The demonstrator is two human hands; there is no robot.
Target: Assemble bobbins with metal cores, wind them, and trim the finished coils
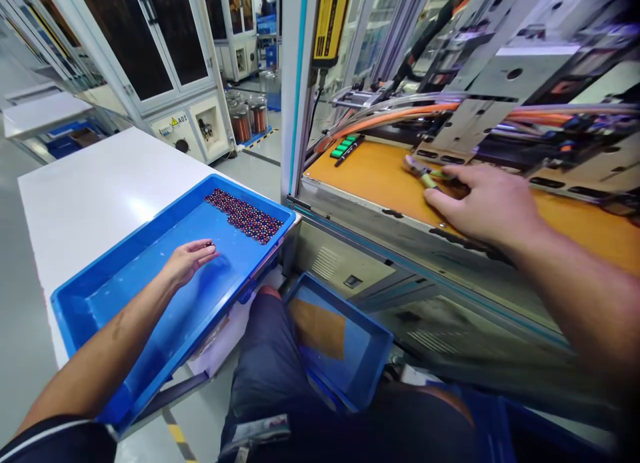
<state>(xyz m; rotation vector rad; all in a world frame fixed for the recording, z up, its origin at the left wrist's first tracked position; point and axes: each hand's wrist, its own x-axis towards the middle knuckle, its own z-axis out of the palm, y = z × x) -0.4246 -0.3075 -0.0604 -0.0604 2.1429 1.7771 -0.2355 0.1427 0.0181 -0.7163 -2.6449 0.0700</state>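
Right of the blue tray (135, 271), a metal-framed machine (485, 130) is filling much of my view, its orange work surface (370, 190) lying up and to the right of the tray. The white table (100, 176) is carrying the tray and extending beyond its left side. A smaller blue bin (367, 356) is sitting lower, to the tray's right. Well right of the tray, I am holding my right hand (485, 200) over the orange surface, thumb and forefinger standing apart at the grips of green-handled pliers (424, 175); through the blur I cannot tell whether they are gripping or merely touching. Inside the tray's space, my left hand (187, 260) is bringing its fingertips together on what is looking like one small dark piece (209, 244). I am judging the pliers stiff, fairly light and nose-heavy, so I am favouring the sleeved grips over the metal head. Between tray and pliers, a black pen (350, 150) is lying beside a green block (343, 145). The dark round pieces (245, 216) are crowding the tray's far end; I am expecting them to be light, hard and slippery, best pinched across their sides.
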